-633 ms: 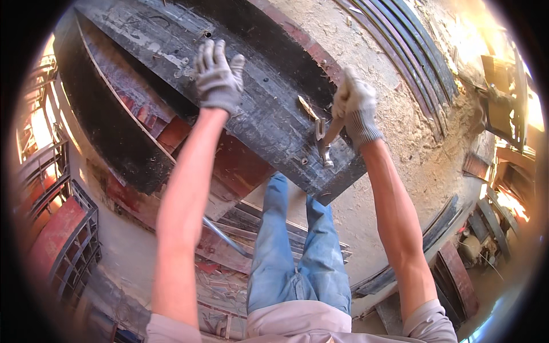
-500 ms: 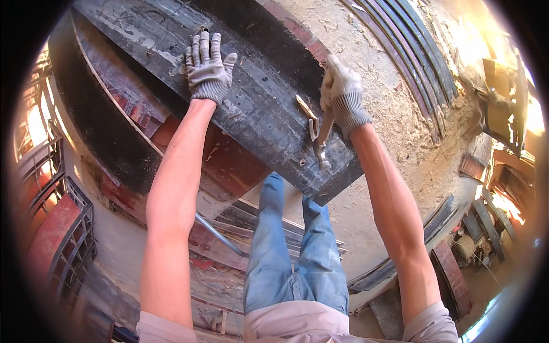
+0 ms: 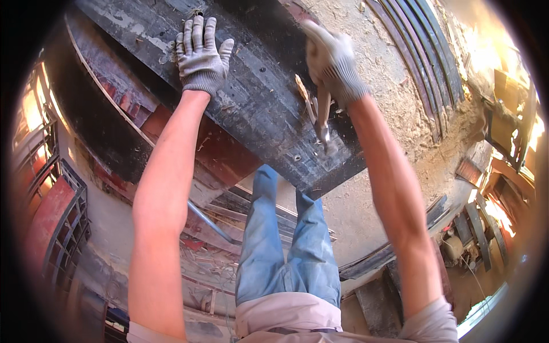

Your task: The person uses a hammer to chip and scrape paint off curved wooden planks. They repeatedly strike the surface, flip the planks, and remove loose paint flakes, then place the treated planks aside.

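Note:
My left hand (image 3: 201, 52), in a grey knitted glove, lies flat with its fingers apart on a long dark, scuffed board (image 3: 251, 103). My right hand (image 3: 331, 57), gloved alike and slightly blurred, is closed above the board's right edge. From its lower side sticks the wooden handle of what looks like a hammer (image 3: 322, 114), its metal end down near the board's near right corner. Just left of the handle is a pale splintered wood piece (image 3: 302, 87) with thin metal-looking pieces by it. My fingers on the right hide part of the handle.
Curved dark strips (image 3: 426, 51) lie on the sawdust-covered ground (image 3: 394, 108) at the right. A curved black panel (image 3: 97, 108) stands at the left, with reddish boards (image 3: 223, 157) under the dark board. A metal frame (image 3: 66, 223) stands farther left. Scrap wood (image 3: 483, 228) is piled at the right.
My right hand has moved farther away and a little left, and the hammer has shifted with it. My left hand stays flat on the board; the whole view has shifted slightly.

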`<state>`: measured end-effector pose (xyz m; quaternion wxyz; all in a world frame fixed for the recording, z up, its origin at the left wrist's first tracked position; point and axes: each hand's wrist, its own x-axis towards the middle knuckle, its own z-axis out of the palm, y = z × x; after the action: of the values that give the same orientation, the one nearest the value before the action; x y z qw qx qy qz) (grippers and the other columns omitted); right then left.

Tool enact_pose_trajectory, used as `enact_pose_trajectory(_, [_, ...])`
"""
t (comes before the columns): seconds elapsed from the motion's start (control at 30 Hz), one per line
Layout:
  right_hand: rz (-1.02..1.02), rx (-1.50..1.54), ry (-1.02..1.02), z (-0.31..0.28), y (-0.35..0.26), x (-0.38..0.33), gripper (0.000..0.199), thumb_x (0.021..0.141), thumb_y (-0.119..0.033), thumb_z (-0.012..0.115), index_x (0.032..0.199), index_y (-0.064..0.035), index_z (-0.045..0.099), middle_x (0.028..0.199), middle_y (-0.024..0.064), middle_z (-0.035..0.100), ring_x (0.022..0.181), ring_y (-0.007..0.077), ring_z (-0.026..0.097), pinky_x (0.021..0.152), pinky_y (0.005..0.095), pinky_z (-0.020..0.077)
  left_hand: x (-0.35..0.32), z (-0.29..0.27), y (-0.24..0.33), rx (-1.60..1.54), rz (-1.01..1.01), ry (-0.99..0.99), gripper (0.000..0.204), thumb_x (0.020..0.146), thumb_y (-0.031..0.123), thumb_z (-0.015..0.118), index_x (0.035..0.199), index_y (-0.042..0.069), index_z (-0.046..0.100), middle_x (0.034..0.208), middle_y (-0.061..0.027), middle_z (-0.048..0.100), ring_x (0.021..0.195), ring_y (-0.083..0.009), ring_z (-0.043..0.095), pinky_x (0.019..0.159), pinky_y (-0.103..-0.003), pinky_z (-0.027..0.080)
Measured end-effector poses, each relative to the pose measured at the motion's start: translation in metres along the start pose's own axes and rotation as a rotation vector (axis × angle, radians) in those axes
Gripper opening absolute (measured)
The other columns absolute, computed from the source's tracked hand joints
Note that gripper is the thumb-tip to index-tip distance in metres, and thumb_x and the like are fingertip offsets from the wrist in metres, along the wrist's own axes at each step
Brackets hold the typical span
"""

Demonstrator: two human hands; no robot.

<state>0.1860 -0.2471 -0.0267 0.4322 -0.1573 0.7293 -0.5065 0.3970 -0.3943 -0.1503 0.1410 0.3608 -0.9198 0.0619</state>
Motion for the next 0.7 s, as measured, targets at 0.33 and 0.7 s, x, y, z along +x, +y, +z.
enact_pose_trajectory(0.33, [0.535,-0.39,-0.047,-0.013,0.004,-0.039,0.043,0.094,-0.039,0.064,0.074,-0.0019,0.071,0.061,0.0055,0.063,0.055,0.0135,0.056,0.057,0.0334,0.0479,0.0,-0.004,0.0,-0.014,-0.032,-0.06,0.067,0.103,0.056,0.05,0.155,0.014,0.046,0.164,-0.0138,0.038,0.152,-0.0338,0.033,0.125,-0.052,0.021])
enact_pose_trajectory(0.7, [-0.162,0.028,-0.099,-0.042,0.023,-0.114,0.04,0.101,-0.019,0.062,0.065,-0.0026,0.053,0.06,-0.0023,0.048,0.055,0.0071,0.044,0.051,0.0279,0.0353,0.001,-0.016,0.001,-0.112,0.014,0.006,0.061,0.101,0.045,0.056,0.15,0.01,0.048,0.155,-0.0173,0.047,0.146,-0.036,0.041,0.121,-0.052,0.03])
